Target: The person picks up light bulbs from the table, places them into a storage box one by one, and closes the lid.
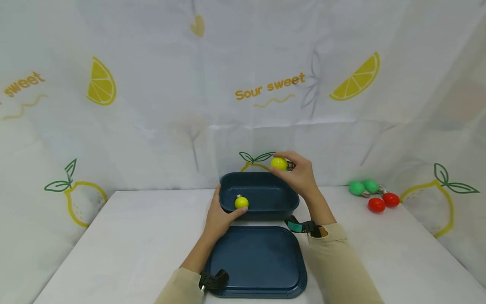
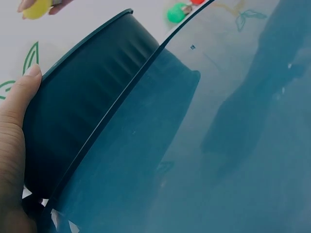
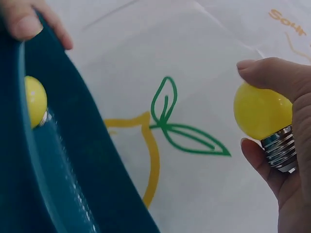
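A yellow light bulb with a silver screw base is pinched between the thumb and fingers of my right hand, above the right back rim of a dark blue box. The right wrist view shows this bulb close up. Inside the box, at its left, lies a second yellow bulb. My left hand grips the box's left end, thumb over the near rim. In the left wrist view the thumb lies against the box's ribbed side.
A dark blue lid lies on the white table in front of the box. To the back right are two green bulbs and two red bulbs. A white cloth with lemon prints hangs behind.
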A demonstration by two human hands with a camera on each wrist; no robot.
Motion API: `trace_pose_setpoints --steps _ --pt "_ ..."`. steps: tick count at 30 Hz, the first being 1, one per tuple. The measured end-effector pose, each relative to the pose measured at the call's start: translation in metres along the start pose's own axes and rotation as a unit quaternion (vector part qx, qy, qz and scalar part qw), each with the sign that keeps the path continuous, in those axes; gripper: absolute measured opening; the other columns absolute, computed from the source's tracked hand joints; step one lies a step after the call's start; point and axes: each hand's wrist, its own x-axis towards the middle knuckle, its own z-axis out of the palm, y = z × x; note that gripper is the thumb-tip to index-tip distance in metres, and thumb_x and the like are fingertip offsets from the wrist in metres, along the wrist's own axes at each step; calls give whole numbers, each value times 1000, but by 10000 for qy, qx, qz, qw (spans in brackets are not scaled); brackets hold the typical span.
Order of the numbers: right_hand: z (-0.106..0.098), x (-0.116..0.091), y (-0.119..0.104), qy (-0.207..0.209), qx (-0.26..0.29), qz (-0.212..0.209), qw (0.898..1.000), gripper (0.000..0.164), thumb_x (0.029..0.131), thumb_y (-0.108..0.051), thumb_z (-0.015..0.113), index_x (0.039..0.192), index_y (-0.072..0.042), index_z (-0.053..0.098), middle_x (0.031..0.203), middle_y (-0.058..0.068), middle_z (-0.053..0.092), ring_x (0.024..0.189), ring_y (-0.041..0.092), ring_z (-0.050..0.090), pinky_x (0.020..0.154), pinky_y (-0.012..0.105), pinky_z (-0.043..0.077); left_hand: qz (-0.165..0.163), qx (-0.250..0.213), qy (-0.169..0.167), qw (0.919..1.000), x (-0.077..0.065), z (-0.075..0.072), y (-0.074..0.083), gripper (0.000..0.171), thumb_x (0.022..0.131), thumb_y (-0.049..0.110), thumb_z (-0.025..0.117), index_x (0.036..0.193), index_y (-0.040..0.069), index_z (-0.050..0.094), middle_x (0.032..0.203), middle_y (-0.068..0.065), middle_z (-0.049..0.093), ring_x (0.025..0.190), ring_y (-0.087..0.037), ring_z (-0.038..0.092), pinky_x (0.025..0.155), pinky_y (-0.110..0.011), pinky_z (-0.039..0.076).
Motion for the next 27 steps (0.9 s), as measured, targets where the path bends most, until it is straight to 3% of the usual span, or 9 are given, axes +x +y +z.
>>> trace_pose_setpoints --steps 6,12,17,27 --pt "20 3 -3 72 118 -210 9997 39 79 -7 85 116 -2 74 113 16 72 91 14 62 73 9 50 -20 29 72 10000 1 -4 0 117 76 52 84 163 16 16 169 -12 23 154 -37 27 122 -63 27" --pt "35 -5 11 -348 132 -113 9992 39 81 -13 85 117 -3 74 110 14 72 82 23 63 69 12 51 -35 95 114 9999 3 -4 -1 118 75 56 84 163 16 15 169 -12 23 155 -36 26 122 -63 26" --pt "36 -14 18 -470 44 138 9988 41 81 -12 86 118 -2 73 114 14 72 89 24 67 74 11 53 -57 188 -34 9998 2 1 -2 119 76 59 82 164 17 14 170 -10 21 155 -36 24 122 -63 26" --pt "43 -20 27 -917 -134 752 9929 47 83 -20 85 123 -2 71 115 16 71 90 25 66 76 16 54 -84 175 -11 9998 1 0 -1 120 74 61 82 164 17 14 170 -11 21 155 -36 25 122 -64 26"
